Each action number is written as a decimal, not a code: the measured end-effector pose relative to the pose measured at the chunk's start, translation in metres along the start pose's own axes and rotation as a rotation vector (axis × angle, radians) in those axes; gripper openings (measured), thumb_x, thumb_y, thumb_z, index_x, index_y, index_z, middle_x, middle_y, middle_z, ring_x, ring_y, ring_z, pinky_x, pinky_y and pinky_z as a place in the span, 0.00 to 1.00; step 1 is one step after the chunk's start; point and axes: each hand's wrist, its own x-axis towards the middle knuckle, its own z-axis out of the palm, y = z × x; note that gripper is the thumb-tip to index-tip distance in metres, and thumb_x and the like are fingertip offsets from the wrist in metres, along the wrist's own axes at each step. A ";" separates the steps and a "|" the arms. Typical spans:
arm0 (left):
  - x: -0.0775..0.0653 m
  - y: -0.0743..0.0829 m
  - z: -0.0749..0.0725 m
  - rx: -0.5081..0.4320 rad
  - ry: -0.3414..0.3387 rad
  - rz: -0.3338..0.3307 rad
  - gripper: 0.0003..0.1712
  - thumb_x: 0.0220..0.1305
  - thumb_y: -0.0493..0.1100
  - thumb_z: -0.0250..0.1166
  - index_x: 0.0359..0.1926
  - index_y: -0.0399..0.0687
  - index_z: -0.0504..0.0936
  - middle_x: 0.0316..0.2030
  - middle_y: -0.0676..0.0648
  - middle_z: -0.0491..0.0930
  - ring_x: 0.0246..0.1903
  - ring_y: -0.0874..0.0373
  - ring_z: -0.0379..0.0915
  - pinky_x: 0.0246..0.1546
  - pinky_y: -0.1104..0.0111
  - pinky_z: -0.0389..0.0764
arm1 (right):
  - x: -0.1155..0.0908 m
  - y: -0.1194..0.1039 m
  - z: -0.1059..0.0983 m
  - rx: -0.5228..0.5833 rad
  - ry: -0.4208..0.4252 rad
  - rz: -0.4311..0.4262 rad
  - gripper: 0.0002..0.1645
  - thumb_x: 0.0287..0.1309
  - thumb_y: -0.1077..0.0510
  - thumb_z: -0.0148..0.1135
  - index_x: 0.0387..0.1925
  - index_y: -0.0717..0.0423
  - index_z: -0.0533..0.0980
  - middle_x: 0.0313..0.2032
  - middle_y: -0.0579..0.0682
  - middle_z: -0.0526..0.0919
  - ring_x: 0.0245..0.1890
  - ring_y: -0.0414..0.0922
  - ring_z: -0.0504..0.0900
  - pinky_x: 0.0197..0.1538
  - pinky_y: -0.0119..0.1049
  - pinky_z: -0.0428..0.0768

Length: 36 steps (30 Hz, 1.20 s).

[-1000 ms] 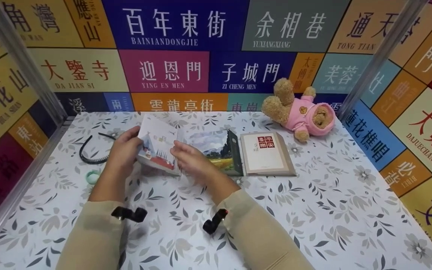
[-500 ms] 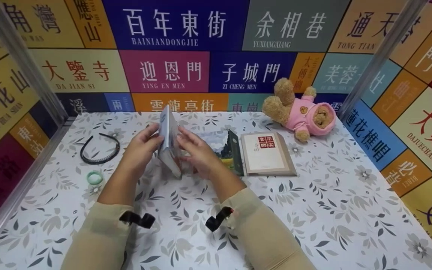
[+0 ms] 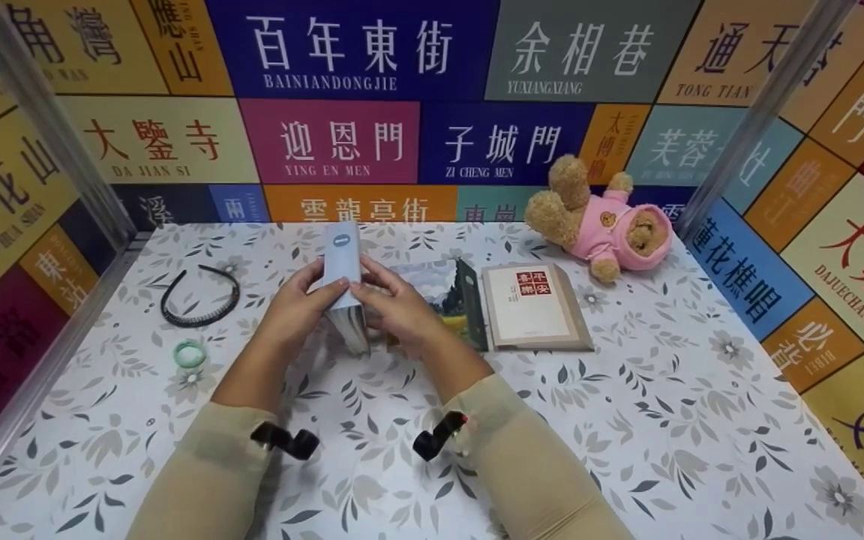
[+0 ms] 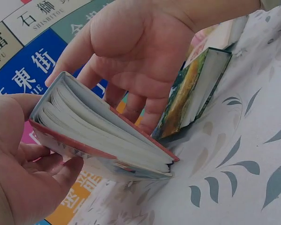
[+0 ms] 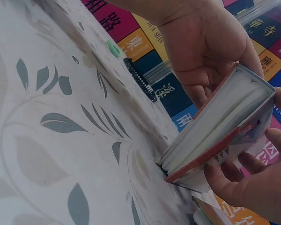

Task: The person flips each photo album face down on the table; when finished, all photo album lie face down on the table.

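Note:
Both hands hold a small hardcover book [image 3: 342, 259] near the back middle of the table. Its pale blue spine faces up and its page edges point down, with the lower corner at the tabletop. My left hand [image 3: 297, 298] grips the left cover, thumb up by the spine. From the other side my right hand [image 3: 402, 304] holds the right cover, its thumb meeting the left one at the spine. In the left wrist view, the book's pages [image 4: 98, 117] fan slightly between covers with a red lower band. A book with a landscape painting cover [image 3: 421, 281] lies just right, partly hidden by the right hand.
A cream book with red characters [image 3: 529, 319] lies further right. Behind it a teddy bear in a pink hoodie [image 3: 601, 225] leans at the wall. At left are a black headband [image 3: 196, 324] and a pale green bracelet [image 3: 190, 365]. Printed panels [image 3: 327, 142] enclose the table.
The book has turned from showing its illustrated cover to standing spine up. My left hand has moved right, and both hands have come together at the spine. Headband and bracelet are fully uncovered.

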 end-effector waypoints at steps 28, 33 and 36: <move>0.018 -0.025 -0.029 -0.005 0.000 -0.214 0.40 0.86 0.63 0.37 0.85 0.45 0.56 0.85 0.39 0.56 0.84 0.45 0.53 0.86 0.54 0.56 | 0.009 0.004 -0.007 0.033 0.184 -0.017 0.37 0.65 0.65 0.72 0.74 0.46 0.76 0.61 0.52 0.86 0.61 0.48 0.86 0.65 0.42 0.85; 0.020 -0.027 -0.035 -0.009 0.053 -0.246 0.41 0.84 0.64 0.40 0.85 0.46 0.56 0.85 0.39 0.56 0.84 0.44 0.53 0.87 0.54 0.53 | 0.012 0.008 -0.011 -0.009 0.215 -0.012 0.38 0.64 0.69 0.71 0.74 0.49 0.75 0.65 0.49 0.84 0.65 0.48 0.83 0.71 0.45 0.82; 0.020 -0.027 -0.038 -0.018 0.081 -0.259 0.42 0.84 0.65 0.41 0.85 0.46 0.57 0.85 0.40 0.56 0.85 0.45 0.52 0.87 0.55 0.51 | 0.013 0.011 -0.013 -0.019 0.222 -0.013 0.39 0.66 0.68 0.69 0.76 0.51 0.72 0.70 0.49 0.80 0.70 0.48 0.80 0.75 0.44 0.78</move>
